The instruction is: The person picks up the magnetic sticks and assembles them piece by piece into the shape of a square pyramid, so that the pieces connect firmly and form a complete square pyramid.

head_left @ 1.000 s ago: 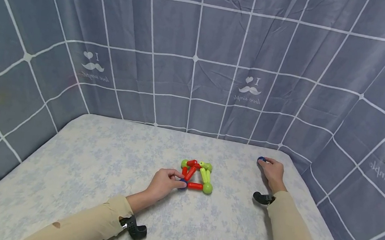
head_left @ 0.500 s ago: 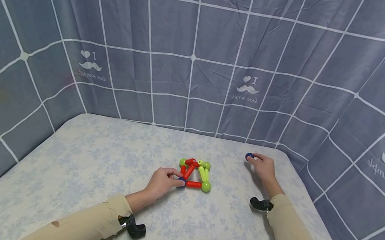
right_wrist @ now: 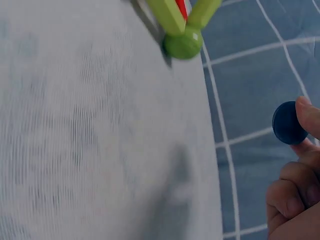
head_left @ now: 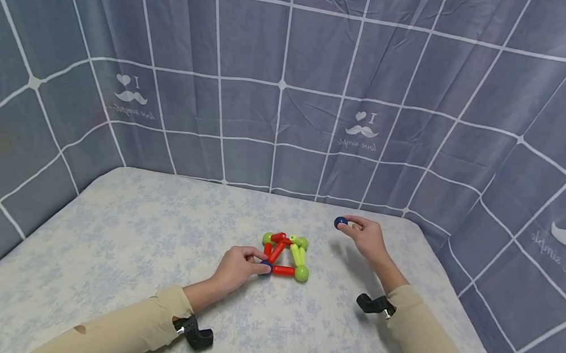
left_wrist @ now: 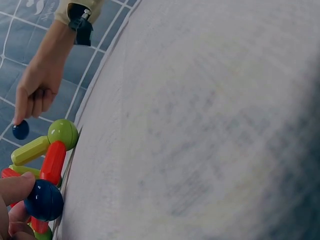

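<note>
In the head view my left hand (head_left: 236, 268) pinches a dark blue ball (left_wrist: 44, 200) at the near left corner of a frame of rods and balls on the table. Red rods (head_left: 283, 270) and yellow-green rods (head_left: 297, 254) join that ball to green balls (head_left: 301, 274) at other corners. Some rods slope upward from the base. My right hand (head_left: 368, 240) pinches a second blue ball (head_left: 341, 223) between thumb and fingertips, held above the table to the right of the frame. In the right wrist view this ball (right_wrist: 289, 123) is partly covered by the thumb.
The table (head_left: 156, 221) wears a pale cloth with a blue floral pattern. Behind it and at both sides hangs a grey-blue curtain (head_left: 248, 110) with white grid lines. A black wrist device (head_left: 193, 334) sits on each sleeve.
My right hand has moved left toward the frame and lifted the blue ball higher off the table. The left hand keeps its hold on the corner ball.
</note>
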Available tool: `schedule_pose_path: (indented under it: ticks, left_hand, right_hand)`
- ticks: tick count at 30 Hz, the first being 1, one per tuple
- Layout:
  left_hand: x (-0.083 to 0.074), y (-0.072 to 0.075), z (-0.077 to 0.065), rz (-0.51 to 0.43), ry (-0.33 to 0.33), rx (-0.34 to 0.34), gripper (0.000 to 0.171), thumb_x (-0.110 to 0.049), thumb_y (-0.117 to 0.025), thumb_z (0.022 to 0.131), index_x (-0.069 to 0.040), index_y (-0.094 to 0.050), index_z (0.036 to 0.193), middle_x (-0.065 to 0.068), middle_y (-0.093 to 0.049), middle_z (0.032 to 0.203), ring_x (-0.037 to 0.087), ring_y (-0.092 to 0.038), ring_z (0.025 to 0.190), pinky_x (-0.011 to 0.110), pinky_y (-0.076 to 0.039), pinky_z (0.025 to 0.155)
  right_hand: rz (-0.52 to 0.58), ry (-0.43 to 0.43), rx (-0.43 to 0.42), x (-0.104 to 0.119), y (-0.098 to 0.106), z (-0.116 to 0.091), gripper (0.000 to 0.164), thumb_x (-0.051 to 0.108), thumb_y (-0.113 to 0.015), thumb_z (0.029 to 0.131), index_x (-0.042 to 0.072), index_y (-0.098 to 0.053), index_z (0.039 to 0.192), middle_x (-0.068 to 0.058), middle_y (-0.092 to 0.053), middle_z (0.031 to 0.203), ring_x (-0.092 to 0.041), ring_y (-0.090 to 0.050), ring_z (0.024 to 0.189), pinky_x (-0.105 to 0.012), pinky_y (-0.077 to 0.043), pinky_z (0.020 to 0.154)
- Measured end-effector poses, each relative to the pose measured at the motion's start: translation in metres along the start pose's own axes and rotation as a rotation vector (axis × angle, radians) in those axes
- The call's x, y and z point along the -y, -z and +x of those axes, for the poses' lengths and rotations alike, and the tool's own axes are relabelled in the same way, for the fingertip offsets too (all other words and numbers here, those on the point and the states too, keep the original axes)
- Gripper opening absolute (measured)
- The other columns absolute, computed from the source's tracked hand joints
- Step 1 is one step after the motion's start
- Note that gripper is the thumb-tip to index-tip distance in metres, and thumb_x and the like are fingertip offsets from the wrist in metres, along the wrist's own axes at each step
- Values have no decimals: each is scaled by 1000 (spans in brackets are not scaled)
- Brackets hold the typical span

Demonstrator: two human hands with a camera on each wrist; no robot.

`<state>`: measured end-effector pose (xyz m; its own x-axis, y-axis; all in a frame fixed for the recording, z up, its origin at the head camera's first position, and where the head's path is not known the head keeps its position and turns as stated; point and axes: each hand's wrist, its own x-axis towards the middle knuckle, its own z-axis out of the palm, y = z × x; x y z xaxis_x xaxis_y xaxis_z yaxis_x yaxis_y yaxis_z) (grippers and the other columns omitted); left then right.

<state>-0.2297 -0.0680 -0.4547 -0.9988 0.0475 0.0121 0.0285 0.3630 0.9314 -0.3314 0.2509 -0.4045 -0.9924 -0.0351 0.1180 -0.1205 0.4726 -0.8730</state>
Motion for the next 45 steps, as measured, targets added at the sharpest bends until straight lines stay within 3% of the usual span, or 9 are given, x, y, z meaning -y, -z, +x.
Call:
schedule_pose_path:
  ticks: [1, 5, 17, 31, 45]
  left_hand:
    - [0, 0, 0, -1, -3, -1, 20, -18, -85, 79, -12, -79, 97, -4, -43, 61, 13, -35, 56, 24, -28, 54]
    - [0, -1, 0, -10, -8, -3, 21, -18, -85, 79, -11, -79, 97, -4, -43, 60, 12, -35, 56, 23, -28, 54]
    - [0, -1, 1, -7, -12, 5, 21, -19, -85, 79, -11, -79, 97, -5, -42, 59, 12, -35, 55, 24, -28, 53]
    - [0, -1, 2, -25, -3, 19, 20, -20, -85, 80, -12, -79, 98, -4, -44, 59, 13, -37, 54, 24, -28, 53]
    - [0, -2, 2, -19, -20, 13, 21, -20, -85, 80, -11, -79, 97, -4, -44, 59, 12, -37, 54, 24, -29, 52]
  right_hand:
    - [18, 3, 17, 5, -3, -1, 48, 37, -79, 88, 8, -70, 125, 5, -33, 63, -12, -30, 58, -27, -26, 52]
    - [1, 18, 64, 21, -16, -7, 47, 38, -78, 88, 11, -71, 125, 7, -29, 61, -12, -28, 57, -27, -26, 53]
    - [10, 128, 204, 50, -50, -21, 38, 29, -79, 88, 9, -73, 119, 3, -30, 62, -15, -29, 57, -27, -23, 52]
    - [17, 127, 284, 59, -77, -28, 32, 25, -80, 87, 11, -75, 116, 2, -31, 59, -18, -31, 53, -26, -26, 50]
    - [-41, 95, 317, 55, -85, -32, 32, 27, -81, 86, 15, -76, 115, 3, -32, 61, -16, -30, 52, -26, -23, 48]
